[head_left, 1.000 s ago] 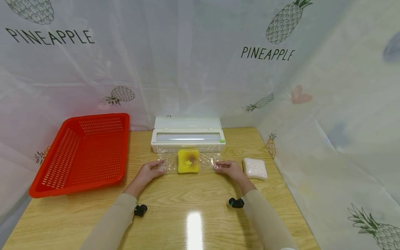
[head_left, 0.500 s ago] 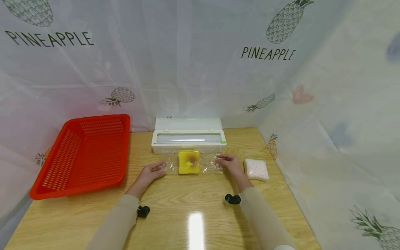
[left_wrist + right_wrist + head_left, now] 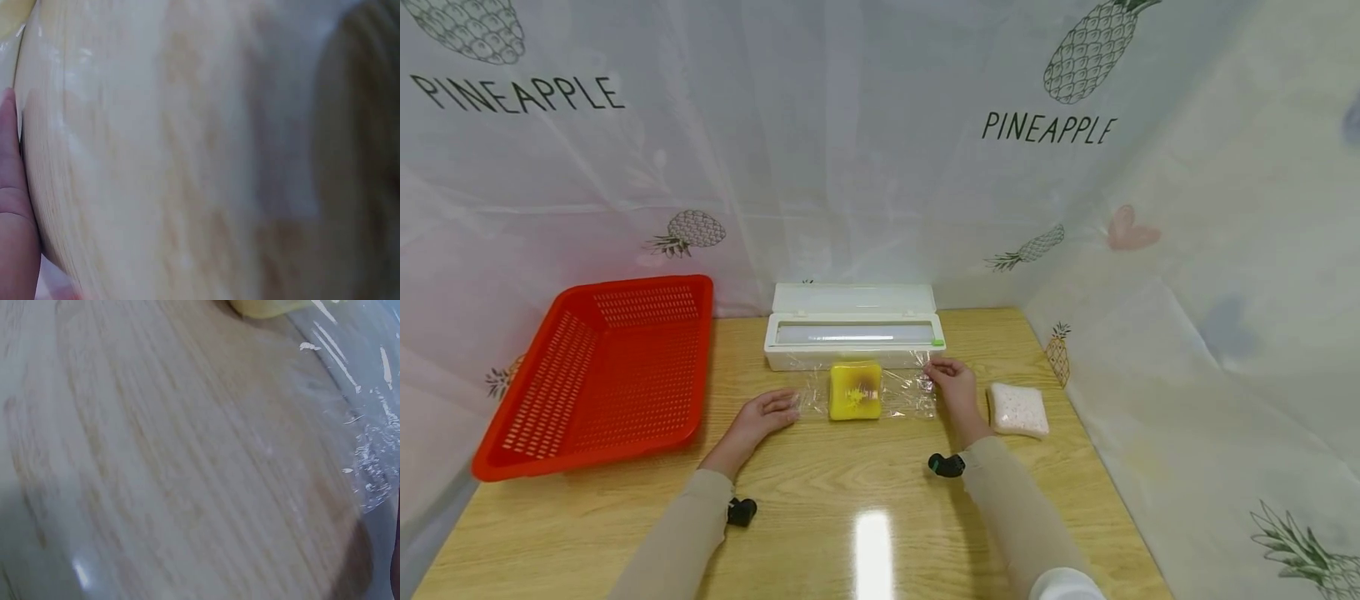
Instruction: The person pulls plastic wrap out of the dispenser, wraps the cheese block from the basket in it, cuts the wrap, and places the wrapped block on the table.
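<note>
A yellow, bread-slice-shaped sponge (image 3: 855, 392) with a brown patch lies on the table under or within a strip of clear plastic wrap (image 3: 908, 398). My left hand (image 3: 762, 414) rests at the wrap's left end, thumb and fingers slightly apart; the left wrist view shows a straight thumb (image 3: 14, 206) by the film. At the wrap's upper right corner, my right hand (image 3: 955, 390) pinches the film between thumb and fingers. Crumpled wrap (image 3: 373, 465) shows in the right wrist view, where that hand is almost wholly out of frame.
Behind the sponge stands a white wrap dispenser (image 3: 855, 360), lid raised, with a roll inside. A pale speckled slice-shaped piece (image 3: 1018, 410) lies to the right. A red basket (image 3: 703, 367) sits at the left. A patterned curtain (image 3: 865, 167) hangs behind the table (image 3: 820, 492).
My right hand has moved up along the wrap's right edge to its far corner, and its wrist has swung inward. The left hand has barely moved. The sponge stays in place.
</note>
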Demonstrator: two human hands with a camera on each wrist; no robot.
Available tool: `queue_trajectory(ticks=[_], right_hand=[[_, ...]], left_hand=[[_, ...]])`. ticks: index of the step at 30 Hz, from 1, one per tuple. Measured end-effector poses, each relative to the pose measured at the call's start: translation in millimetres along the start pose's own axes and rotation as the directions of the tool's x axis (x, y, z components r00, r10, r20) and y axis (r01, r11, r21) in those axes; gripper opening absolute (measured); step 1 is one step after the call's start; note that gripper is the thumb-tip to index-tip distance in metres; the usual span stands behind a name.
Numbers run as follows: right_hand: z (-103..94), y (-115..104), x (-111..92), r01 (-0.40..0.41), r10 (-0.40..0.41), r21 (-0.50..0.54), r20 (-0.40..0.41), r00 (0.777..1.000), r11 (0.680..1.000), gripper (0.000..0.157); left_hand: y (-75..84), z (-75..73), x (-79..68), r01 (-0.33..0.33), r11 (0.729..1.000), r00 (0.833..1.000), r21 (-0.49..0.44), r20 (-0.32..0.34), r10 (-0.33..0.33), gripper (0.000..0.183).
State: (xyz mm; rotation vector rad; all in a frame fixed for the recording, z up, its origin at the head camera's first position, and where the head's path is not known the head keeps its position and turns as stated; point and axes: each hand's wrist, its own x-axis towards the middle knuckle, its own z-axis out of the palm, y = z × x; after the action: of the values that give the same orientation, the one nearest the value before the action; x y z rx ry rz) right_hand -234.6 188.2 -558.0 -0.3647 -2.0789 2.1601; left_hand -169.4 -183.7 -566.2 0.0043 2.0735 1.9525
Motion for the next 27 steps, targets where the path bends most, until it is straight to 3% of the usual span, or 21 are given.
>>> queue_trajectory(ticks=[6, 13, 16, 18, 21, 23, 25, 27], right_hand=[[0.1, 16.7, 4.3, 0.066, -0.069, -0.063, -0.048, 0.996, 0.996, 0.035], [-1.4, 25.9, 7.7, 0.19, -0.19, -0.114, 0.011, 0.982, 0.975, 0.075], [-2.7, 27.4, 9.0, 0.212, -0.206, -0.171, 0.053, 0.977, 0.962, 0.081], [-3.1, 27.5, 8.6, 0.211, -0.202, -0.205, 0.066, 0.977, 0.956, 0.079], [-2.8, 26.7, 8.2, 0.214, -0.204, -0.239, 0.067, 0.977, 0.947, 0.075], [-2.2, 26.5, 7.7, 0.223, -0.212, -0.248, 0.071, 0.975, 0.943, 0.075], [-1.7, 26.7, 7.5, 0.237, -0.225, -0.253, 0.075, 0.972, 0.938, 0.074], [-1.5, 27.6, 7.1, 0.249, -0.238, -0.255, 0.076, 0.968, 0.934, 0.073]], left_hand=[[-1.1, 0.3, -0.2, -0.008, 1.0, 1.0, 0.012, 0.006, 0.007, 0.061], [-3.9, 0.7, 2.3, -0.016, 1.0, 1.0, 0.008, -0.006, 0.016, 0.06], [-5.1, 4.4, 2.2, -0.033, 0.999, 0.997, -0.004, -0.065, 0.032, 0.057], [-3.9, 9.0, 0.3, -0.048, 0.999, 0.989, 0.006, -0.141, 0.049, 0.053], [4.7, 19.0, -3.6, -0.1, 0.992, 0.945, 0.08, -0.306, 0.12, 0.045], [15.4, 26.5, -4.3, -0.162, 0.971, 0.897, 0.178, -0.385, 0.22, 0.039], [32.7, 36.4, -3.4, -0.22, 0.933, 0.854, 0.284, -0.406, 0.324, 0.034], [52.0, 48.1, 0.9, -0.273, 0.885, 0.84, 0.378, -0.355, 0.41, 0.031]])
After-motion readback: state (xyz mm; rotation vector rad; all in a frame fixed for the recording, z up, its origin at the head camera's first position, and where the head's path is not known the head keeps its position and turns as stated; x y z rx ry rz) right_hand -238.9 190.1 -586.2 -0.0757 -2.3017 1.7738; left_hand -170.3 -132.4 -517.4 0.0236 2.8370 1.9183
